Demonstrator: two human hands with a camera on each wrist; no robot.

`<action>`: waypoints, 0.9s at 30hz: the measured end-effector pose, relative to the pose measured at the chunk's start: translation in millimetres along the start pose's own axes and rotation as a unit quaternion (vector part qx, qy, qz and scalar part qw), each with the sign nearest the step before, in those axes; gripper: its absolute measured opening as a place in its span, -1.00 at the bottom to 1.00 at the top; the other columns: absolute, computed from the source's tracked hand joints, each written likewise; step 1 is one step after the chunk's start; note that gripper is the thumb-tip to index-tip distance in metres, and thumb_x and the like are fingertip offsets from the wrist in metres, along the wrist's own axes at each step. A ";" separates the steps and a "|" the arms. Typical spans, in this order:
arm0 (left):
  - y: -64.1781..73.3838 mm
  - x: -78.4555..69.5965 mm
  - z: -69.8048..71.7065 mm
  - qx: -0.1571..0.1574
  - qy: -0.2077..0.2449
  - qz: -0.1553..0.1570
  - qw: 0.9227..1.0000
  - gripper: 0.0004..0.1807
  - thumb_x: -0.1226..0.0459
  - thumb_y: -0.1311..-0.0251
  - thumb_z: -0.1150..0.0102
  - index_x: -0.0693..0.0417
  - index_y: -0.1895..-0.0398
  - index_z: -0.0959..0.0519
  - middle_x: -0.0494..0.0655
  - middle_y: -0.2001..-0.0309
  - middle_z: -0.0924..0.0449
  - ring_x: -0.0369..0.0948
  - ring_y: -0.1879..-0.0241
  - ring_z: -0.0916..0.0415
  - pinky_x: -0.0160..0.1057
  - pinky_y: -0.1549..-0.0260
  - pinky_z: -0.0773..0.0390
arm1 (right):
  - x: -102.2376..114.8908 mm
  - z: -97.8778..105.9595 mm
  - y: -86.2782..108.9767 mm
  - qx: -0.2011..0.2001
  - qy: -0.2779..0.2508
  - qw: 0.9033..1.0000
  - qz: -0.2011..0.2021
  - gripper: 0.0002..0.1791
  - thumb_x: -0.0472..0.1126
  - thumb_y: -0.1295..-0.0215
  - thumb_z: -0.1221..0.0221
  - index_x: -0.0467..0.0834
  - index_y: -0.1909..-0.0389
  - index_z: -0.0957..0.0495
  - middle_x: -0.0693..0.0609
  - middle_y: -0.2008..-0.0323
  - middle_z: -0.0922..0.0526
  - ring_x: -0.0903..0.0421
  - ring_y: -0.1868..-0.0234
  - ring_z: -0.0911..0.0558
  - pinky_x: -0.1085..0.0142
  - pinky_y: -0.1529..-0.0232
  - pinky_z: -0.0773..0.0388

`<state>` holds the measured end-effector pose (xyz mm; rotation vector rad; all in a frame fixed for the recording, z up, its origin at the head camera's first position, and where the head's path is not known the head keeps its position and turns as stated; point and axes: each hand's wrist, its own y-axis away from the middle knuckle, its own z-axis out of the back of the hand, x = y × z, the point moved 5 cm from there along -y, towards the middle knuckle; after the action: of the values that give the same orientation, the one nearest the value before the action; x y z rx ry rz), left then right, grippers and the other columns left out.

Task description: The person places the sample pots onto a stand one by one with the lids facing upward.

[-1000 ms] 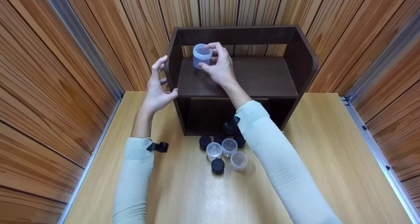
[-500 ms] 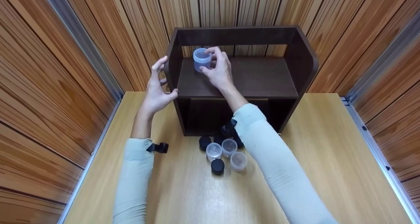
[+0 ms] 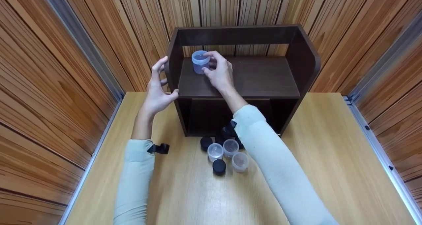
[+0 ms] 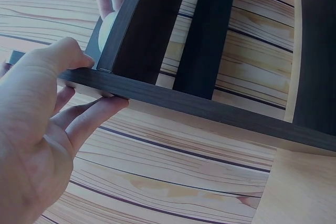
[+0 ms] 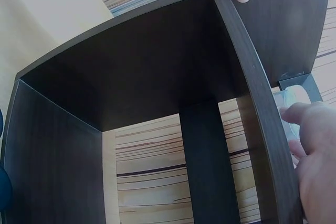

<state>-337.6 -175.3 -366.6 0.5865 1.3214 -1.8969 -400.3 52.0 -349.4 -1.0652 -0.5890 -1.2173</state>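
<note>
In the head view, my right hand [image 3: 220,71] holds a clear bluish plastic jar [image 3: 200,64] by its side, thumb in front and fingers behind. The jar stands upright at the left end of the upper board of a dark brown desktop shelf [image 3: 263,78]; whether its base touches the board cannot be told. My left hand [image 3: 156,91] grips the shelf's left side panel. The left wrist view shows that panel [image 4: 210,109] between the left thumb and fingers. In the right wrist view the jar [image 5: 294,95] is partly hidden by the right hand [image 5: 317,150].
On the wooden table [image 3: 184,192] before the shelf stand several clear jars [image 3: 240,161] and round black lids [image 3: 219,167], some hidden by the right sleeve. A slatted wood wall [image 3: 217,7] rises behind the shelf.
My right hand has lowered the jar and brought it slightly left, closer to the upper board. The left hand has stayed on the side panel.
</note>
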 end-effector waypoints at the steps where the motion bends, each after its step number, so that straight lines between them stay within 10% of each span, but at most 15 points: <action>1: 0.1 0.2 0.2 -0.001 -0.001 0.001 1.000 0.04 0.60 -0.21 -0.34 0.13 -0.73 -0.07 0.21 -0.72 -0.18 0.07 -0.61 -0.29 0.46 -0.51 -0.55 | -0.1 -1.0 0.1 0.011 0.001 1.000 -0.003 -0.43 -0.37 -0.40 -0.50 -0.01 -0.38 -0.70 -0.15 -0.38 -0.79 -0.07 -0.32 -0.84 0.14 -0.41 -0.76; 8: 0.4 -0.7 0.5 0.002 -0.008 0.009 1.000 0.04 0.58 -0.24 -0.35 0.11 -0.74 -0.05 0.18 -0.73 -0.17 0.07 -0.62 -0.28 0.43 -0.53 -0.54 | -0.8 -6.3 -0.4 0.082 0.002 0.997 -0.005 -0.22 -0.38 -0.45 -0.44 0.05 -0.63 -0.53 -0.19 -0.57 -0.62 -0.11 -0.45 -0.75 0.20 -0.42 -0.76; 27: -0.4 -0.7 0.2 0.005 -0.004 0.010 1.000 0.05 0.59 -0.24 -0.35 0.10 -0.74 -0.06 0.18 -0.72 -0.18 0.06 -0.60 -0.30 0.44 -0.54 -0.53 | -0.3 3.2 6.0 0.072 -0.027 0.997 0.029 -0.21 -0.30 -0.39 -0.53 -0.01 -0.61 -0.53 -0.19 -0.58 -0.60 -0.21 -0.49 -0.71 0.10 -0.44 -0.75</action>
<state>-337.4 -175.2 -365.8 0.5944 1.2973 -1.8881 -394.2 55.0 -350.3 -0.9886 -0.6732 -1.0811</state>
